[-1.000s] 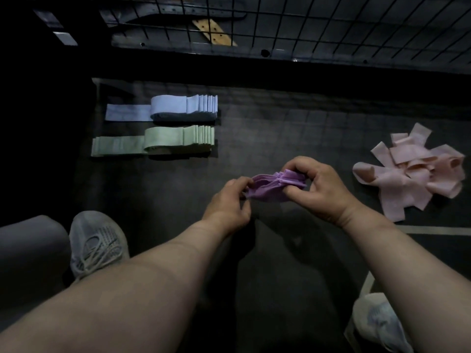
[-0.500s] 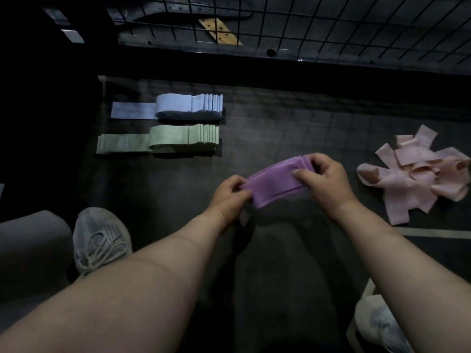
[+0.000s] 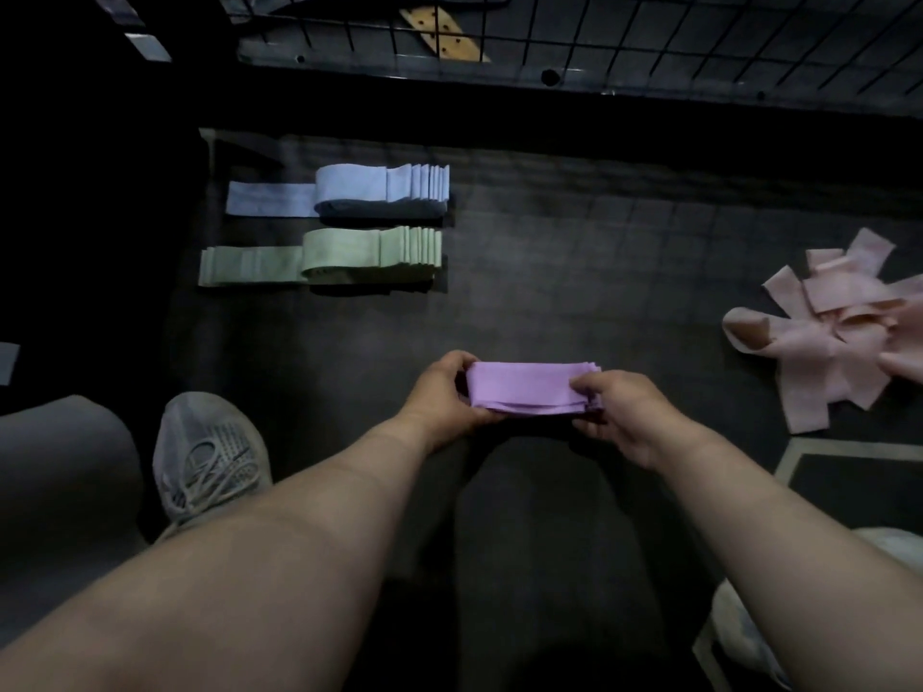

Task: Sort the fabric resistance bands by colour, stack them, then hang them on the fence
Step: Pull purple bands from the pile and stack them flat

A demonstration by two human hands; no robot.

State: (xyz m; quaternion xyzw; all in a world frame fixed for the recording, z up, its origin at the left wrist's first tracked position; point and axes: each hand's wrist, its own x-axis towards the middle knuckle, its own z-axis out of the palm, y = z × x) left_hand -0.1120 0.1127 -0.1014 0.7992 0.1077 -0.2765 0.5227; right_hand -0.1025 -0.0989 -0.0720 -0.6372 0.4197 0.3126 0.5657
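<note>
A flat stack of purple bands (image 3: pixel 524 389) lies level just above the dark floor mat, held at both ends. My left hand (image 3: pixel 442 397) grips its left end and my right hand (image 3: pixel 617 409) pinches its right end. A neat blue band stack (image 3: pixel 369 189) and a green band stack (image 3: pixel 359 254) lie side by side at the far left. Loose pink bands (image 3: pixel 839 332) sprawl in a heap at the right. The black wire fence (image 3: pixel 649 37) runs along the top.
My left shoe (image 3: pixel 210 457) and knee sit at the lower left, my right shoe (image 3: pixel 739 616) at the lower right. A pale line (image 3: pixel 849 447) marks the floor at the right. A wooden piece (image 3: pixel 444 35) lies behind the fence.
The purple bands went from a crumpled bunch to a flat, level stack stretched between my hands. My hands moved apart and lowered toward me.
</note>
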